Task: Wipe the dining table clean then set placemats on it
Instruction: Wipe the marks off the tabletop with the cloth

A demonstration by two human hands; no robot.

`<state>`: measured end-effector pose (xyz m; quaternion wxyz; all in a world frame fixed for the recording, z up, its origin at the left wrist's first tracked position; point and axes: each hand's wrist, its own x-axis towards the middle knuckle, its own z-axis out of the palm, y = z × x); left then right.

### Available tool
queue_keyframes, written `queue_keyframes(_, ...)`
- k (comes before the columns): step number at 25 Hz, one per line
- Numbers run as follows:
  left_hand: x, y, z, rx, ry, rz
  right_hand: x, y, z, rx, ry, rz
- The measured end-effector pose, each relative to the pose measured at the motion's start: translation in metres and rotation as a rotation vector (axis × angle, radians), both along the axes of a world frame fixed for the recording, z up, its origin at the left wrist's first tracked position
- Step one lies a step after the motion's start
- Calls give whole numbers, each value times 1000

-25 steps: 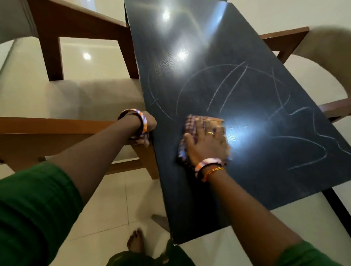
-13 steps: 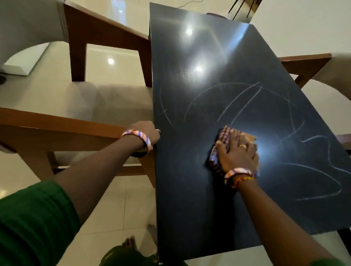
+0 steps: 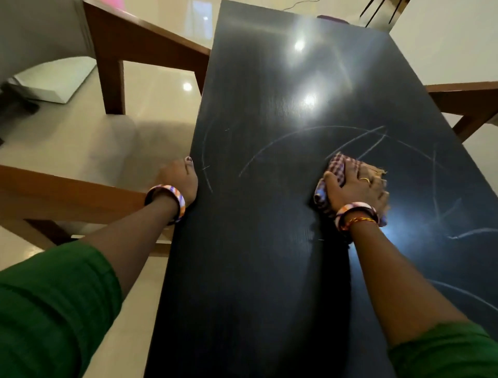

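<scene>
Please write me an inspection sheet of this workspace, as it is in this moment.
Surface: long dark glossy dining table, white chalk-like lines on it.
Job's things: checked wiping cloth flat on table; placemats, nothing seen.
Clutter: nothing seen.
Grips: right hand presses the cloth; left hand holds the table's left edge.
Cables: thin cord on floor, far end.
Surroundings: brown wooden chairs both sides, pale glossy tiled floor.

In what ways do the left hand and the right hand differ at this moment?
The left hand grips the table's left edge; the right hand lies on top of it. The left hand holds no cloth; the right hand presses flat on a checked cloth. A ring shows only on the right hand. Both wrists wear a coloured bangle.
</scene>
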<state>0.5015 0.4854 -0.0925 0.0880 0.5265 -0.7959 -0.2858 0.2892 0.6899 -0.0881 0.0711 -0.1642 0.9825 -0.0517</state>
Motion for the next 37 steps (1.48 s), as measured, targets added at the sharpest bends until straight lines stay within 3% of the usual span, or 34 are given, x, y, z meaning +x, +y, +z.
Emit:
queue_keyframes(3,-1,-1,0,18,11,21,34,-32,0,-18,25,157)
queue_keyframes(8,-1,-3,-4,-3,16,34,133,-49,-5,-50,0,844)
queue_keyframes(10,-1,-5,-6,23,10,49,93,-44,0,-48,40,823)
queue_keyframes(14,-1,-6,-10,27,-9,56,-21,-69,3,17,35,362)
queue_keyframes(16,0,-6,-11,22,-21,54,-40,-108,2,-20,-4,249)
queue_keyframes(18,-1,-7,-10,12,-24,49,-19,-146,-1,-43,-11,346)
queue_keyframes(20,-1,-7,-8,7,-24,38,30,-159,-3,-46,13,577)
queue_keyframes(23,0,-8,-9,-5,-17,31,77,-120,-6,-29,53,942)
queue_keyframes(25,0,-7,-10,3,-13,39,52,-95,-2,-23,84,889)
queue_keyframes(27,1,-8,-10,9,-15,42,1,-98,-2,-7,109,639)
queue_keyframes(29,1,-9,-10,10,-18,36,-38,-127,-1,16,64,423)
queue_keyframes(31,1,-9,-11,1,-22,27,-46,-173,-2,-18,23,355)
queue_keyframes(34,2,-9,-12,-13,-27,16,-7,-227,-3,-41,-4,524)
queue_keyframes(37,1,-11,-12,-23,-38,13,54,-220,-3,-56,24,817)
